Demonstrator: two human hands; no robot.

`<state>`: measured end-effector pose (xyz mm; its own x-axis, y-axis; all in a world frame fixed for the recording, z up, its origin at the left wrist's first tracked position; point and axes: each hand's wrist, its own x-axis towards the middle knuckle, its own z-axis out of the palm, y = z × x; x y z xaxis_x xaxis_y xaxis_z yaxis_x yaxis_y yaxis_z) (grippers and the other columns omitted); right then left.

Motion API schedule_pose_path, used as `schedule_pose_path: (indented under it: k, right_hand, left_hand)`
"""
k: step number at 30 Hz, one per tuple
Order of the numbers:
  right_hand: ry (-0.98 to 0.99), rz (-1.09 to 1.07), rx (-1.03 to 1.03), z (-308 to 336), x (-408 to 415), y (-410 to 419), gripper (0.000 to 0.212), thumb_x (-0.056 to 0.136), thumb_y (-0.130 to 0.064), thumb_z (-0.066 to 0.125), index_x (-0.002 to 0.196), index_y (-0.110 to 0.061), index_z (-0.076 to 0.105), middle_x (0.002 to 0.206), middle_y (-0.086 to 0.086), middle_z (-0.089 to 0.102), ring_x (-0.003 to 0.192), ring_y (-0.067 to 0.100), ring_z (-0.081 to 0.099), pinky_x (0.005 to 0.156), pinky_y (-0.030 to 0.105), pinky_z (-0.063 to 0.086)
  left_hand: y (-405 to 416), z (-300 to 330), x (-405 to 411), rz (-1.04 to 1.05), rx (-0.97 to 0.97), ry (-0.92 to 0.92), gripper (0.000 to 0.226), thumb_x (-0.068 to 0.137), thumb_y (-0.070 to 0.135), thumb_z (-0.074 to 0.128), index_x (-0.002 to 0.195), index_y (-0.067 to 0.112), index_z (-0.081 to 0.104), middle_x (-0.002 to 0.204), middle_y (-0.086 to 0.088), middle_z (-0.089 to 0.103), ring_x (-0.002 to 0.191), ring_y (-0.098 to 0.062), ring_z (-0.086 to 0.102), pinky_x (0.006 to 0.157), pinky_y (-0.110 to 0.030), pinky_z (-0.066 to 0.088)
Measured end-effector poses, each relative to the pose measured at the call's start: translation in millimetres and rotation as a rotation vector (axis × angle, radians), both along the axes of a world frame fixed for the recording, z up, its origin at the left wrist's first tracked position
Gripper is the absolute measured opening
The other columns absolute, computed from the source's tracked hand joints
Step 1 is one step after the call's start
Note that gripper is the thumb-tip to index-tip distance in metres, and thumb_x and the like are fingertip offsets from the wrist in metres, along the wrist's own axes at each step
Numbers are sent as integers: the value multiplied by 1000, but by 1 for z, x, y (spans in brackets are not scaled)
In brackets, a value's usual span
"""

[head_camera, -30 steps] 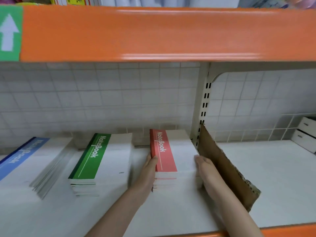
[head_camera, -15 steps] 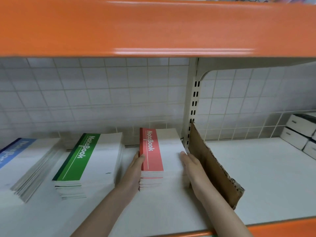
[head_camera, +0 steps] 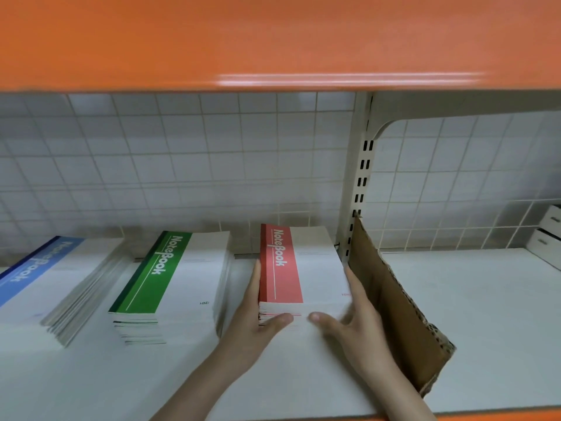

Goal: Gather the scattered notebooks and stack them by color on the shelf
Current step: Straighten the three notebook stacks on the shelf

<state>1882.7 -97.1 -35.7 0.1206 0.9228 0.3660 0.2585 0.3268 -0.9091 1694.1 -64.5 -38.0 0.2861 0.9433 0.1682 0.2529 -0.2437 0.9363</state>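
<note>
Hands frame the red stack on the shelf: the left hand lies flat along the stack's left edge, its fingers straight against the spine side and its thumb pressed to the near face, while the right hand mirrors it on the right edge, fingers extended along the side and thumb touching the near face. Neither hand curls round the stack; both press it with straight fingers. The top notebook shows a red band with white "NoteBook" lettering on the left and a white cover to the right. To its left, apart from it, sits the green stack, its lower books slightly askew at the near end. Farther left, at the frame's edge, the blue stack fans out toward the right, its books slid unevenly. All three stacks rest on the white shelf, close to the back wall of white tiles. Just right of the right hand, a brown cardboard divider stands on edge, running from the slotted upright post toward the shelf's front lip. Beyond the divider, at far right, white boxes sit against the wall. An orange shelf front spans the top of the view.
</note>
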Motion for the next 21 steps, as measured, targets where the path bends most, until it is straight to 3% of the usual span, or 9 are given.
schedule_pose_path:
  k: [4, 8, 16, 18, 21]
  right_hand:
    - [13, -13, -6, -5, 1, 2, 80, 70, -5, 81, 130, -42, 45, 118, -20, 64, 110, 1, 59, 89, 26, 49]
    - [15, -25, 1, -4, 1, 1, 78, 68, -5, 82, 128, -41, 46, 114, -23, 65, 106, -2, 61, 86, 19, 50]
    - [74, -50, -4, -4, 2, -4, 69, 67, -8, 83, 118, -41, 50, 109, -28, 65, 103, -8, 60, 78, 6, 46]
    - [95, -45, -17, -6, 3, -6, 62, 71, -9, 81, 116, -40, 53, 110, -26, 65, 104, -7, 60, 79, 8, 48]
    - [94, -27, -47, -8, 3, -7, 55, 76, -12, 77, 118, -38, 54, 111, -24, 66, 105, -4, 60, 84, 16, 50]
  left_hand:
    - [2, -3, 2, 42, -7, 25, 99, 84, 14, 70, 150, 34, -1, 138, 18, 45, 118, 14, 46, 95, -7, 40]
    - [1, -2, 3, 50, -14, 29, 97, 85, 15, 69, 151, 32, 1, 139, 13, 47, 122, 2, 49, 105, -24, 42]
    - [-2, -2, 4, 63, 25, 63, 91, 88, 15, 65, 151, 31, 2, 141, 12, 45, 125, 0, 47, 103, -15, 39]
    - [-2, -3, 5, 63, 27, 69, 90, 88, 18, 65, 151, 32, 2, 140, 13, 46, 123, 2, 48, 98, -9, 39]
    - [-2, -3, 4, 53, 16, 61, 90, 88, 24, 65, 152, 29, 1, 141, 13, 45, 124, 5, 46, 102, -13, 38]
